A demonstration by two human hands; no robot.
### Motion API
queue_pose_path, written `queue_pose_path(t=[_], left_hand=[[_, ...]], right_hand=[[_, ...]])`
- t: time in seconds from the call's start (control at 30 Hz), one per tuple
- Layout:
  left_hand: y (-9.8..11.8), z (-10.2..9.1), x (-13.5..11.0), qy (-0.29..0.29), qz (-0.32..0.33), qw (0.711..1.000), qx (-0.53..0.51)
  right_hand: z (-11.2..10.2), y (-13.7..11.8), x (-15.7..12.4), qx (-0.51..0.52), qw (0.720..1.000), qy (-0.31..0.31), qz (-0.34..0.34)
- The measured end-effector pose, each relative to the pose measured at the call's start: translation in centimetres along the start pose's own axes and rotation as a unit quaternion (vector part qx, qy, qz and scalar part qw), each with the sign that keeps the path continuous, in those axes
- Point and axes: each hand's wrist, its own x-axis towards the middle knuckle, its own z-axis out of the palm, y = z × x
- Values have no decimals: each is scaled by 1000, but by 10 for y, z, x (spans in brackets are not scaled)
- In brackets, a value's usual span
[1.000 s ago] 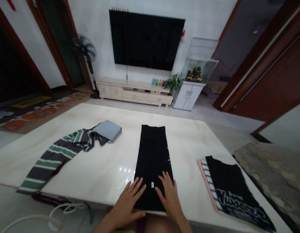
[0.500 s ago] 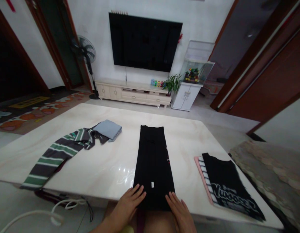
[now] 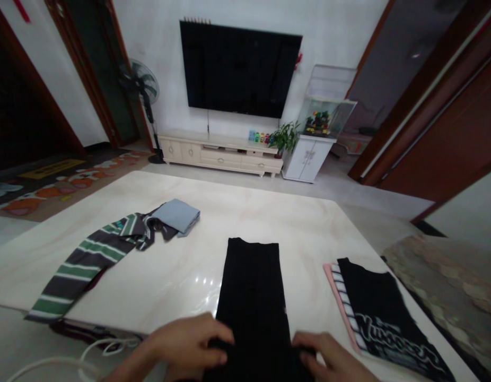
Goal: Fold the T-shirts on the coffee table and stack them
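A black T-shirt lies folded into a long strip across the front of the table, its near end hidden below the picture. At its left edge my left hand is closed, pinching the black cloth between thumb and fingers. My right hand grips the opposite edge the same way, slightly blurred. To the right is a stack of folded shirts, with a black printed shirt on top of a striped one and a pink one.
On the table's left lie a green-and-grey striped shirt and a folded light-blue garment. The pale marble-look table fills the foreground. White cable hangs at lower left. Beyond stand a TV cabinet and a fan.
Both hands have gone from lying flat on the black T-shirt to gripping its side edges. The shirt has slid toward me, its far end now closer.
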Motion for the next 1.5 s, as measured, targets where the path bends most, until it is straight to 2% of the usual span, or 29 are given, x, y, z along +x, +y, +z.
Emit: queue_pose_path(t=[0.07, 0.13, 0.2, 0.27, 0.37, 0.5, 0.6, 0.73, 0.83, 0.93, 1.0, 1.07, 1.17, 1.23, 1.3, 1.37, 1.43, 1.5], left_hand=[[-20, -30, 37, 111, -10, 993, -36], [-45, -55, 78, 207, -27, 972, -107], [-70, -70, 112, 222, -65, 961, -149], [-90, -75, 132, 218, -95, 959, -152], [-105, -77, 140, 227, -101, 960, -127], [-112, -90, 143, 250, -113, 957, -91], [-117, -101, 157, 286, -156, 945, -41], [-123, -97, 175, 327, -213, 921, 14], [-121, -92, 178, 327, -216, 920, 18], [-107, -104, 173, 317, -172, 933, 7], [-86, -117, 162, 333, -132, 934, 1], [-59, -129, 144, 373, -59, 926, -22], [-14, -132, 111, 408, 79, 908, -62], [3, -120, 89, 398, 107, 910, -48], [3, -99, 72, 380, 82, 921, -13], [-13, -74, 60, 341, 41, 939, 23], [-35, -50, 52, 263, -7, 962, 66], [-51, -31, 49, 186, -53, 975, 105]], right_hand=[[-30, -4, 53, 29, 999, 36, -15], [-42, -1, 112, 25, 997, 77, -9], [-36, 9, 161, 11, 995, 99, 11], [-23, 20, 194, -8, 994, 106, 35], [-12, 35, 213, -33, 993, 99, 57], [-24, 43, 220, -53, 992, 92, 73], [-31, 44, 230, -78, 986, 106, 106], [-18, 44, 240, -103, 977, 113, 150], [-17, 40, 239, -99, 977, 104, 157], [-42, 27, 229, -86, 980, 123, 127], [-69, 11, 213, -75, 980, 162, 91], [-94, -9, 188, -62, 974, 214, 52], [-110, -36, 140, -35, 943, 328, -55], [-98, -42, 108, -27, 919, 374, -123], [-70, -37, 82, -34, 920, 361, -145], [-35, -25, 63, -34, 945, 296, -136], [-5, -11, 50, -16, 976, 186, -111], [10, -2, 48, 9, 992, 93, -82]])
